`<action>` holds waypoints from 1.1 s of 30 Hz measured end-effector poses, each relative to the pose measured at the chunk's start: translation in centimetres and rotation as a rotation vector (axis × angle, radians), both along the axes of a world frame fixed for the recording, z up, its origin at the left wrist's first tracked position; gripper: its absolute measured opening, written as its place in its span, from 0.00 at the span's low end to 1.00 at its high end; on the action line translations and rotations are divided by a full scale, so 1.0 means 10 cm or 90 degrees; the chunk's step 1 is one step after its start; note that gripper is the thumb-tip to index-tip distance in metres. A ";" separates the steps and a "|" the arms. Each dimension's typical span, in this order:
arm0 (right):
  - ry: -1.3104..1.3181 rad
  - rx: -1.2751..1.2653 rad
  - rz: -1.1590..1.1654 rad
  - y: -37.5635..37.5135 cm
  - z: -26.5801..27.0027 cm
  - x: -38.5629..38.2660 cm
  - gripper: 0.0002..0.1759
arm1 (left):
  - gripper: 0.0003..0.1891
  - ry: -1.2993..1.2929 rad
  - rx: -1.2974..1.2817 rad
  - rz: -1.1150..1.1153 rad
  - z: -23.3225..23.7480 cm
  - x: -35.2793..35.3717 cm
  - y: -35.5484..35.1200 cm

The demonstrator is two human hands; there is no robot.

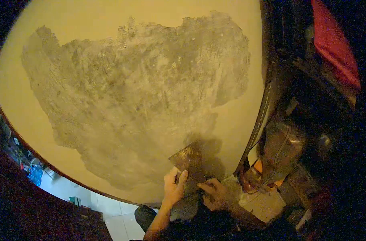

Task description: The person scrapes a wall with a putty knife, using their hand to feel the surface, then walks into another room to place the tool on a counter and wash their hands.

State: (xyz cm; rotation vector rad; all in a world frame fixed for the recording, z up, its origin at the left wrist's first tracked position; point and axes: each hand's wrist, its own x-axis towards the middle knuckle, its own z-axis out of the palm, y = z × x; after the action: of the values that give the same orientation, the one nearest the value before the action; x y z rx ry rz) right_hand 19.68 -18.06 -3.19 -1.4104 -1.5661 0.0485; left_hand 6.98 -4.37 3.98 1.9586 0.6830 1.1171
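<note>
In front of me is a yellowish wall (235, 124) with a large, rough grey patch of filler (142, 76) on it. My left hand (175, 190) is closed on a putty knife (187, 156), thumb raised along it. The wide, stained blade points up and lies over the lower edge of the patch, where a shadow falls. Just right of the knife, my right hand (216, 195) has its fingers curled, the index finger reaching toward the blade's lower end. Whatever the right fingers hold, if anything, is too dark to make out.
A dark bag (283, 144) with stitched seams hangs at the right, near a pale box-like piece (267, 205). Red cloth (337, 48) is at the upper right. White floor tiles (110, 205) and a blue object (34, 174) show at lower left.
</note>
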 end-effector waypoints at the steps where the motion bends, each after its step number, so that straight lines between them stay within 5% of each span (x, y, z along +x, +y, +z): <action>1: -0.019 -0.001 -0.006 0.01 0.06 0.01 0.34 | 0.14 0.006 -0.056 -0.011 0.03 0.01 0.00; 13: 0.057 0.011 0.030 0.13 -0.50 -0.09 0.29 | 0.06 0.053 -0.137 -0.060 -0.76 -0.41 0.19; 20: -0.019 0.114 0.001 0.33 -0.40 -0.22 0.25 | 0.12 -0.056 -0.073 0.002 -0.65 -0.65 0.20; 22: -0.024 0.128 -0.034 0.38 -0.24 -0.21 0.24 | 0.18 -0.027 0.307 0.014 -0.35 -0.61 0.27; 26: -0.101 0.238 -0.185 0.47 0.41 -0.12 0.23 | 0.28 0.109 0.517 0.047 0.30 -0.57 0.35; 28: -0.034 0.232 -0.210 0.52 0.76 -0.07 0.20 | 0.30 0.087 0.699 0.037 0.66 -0.40 0.54; 33: 0.003 0.390 -0.239 0.67 1.59 -0.09 0.17 | 0.32 0.036 0.859 0.063 1.53 0.12 0.74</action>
State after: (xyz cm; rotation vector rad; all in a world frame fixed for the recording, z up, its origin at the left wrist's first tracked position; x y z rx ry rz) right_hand 18.76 -11.39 12.68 -1.1737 -1.1450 -0.6032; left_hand 8.15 3.00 19.32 3.0466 -0.0710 1.8412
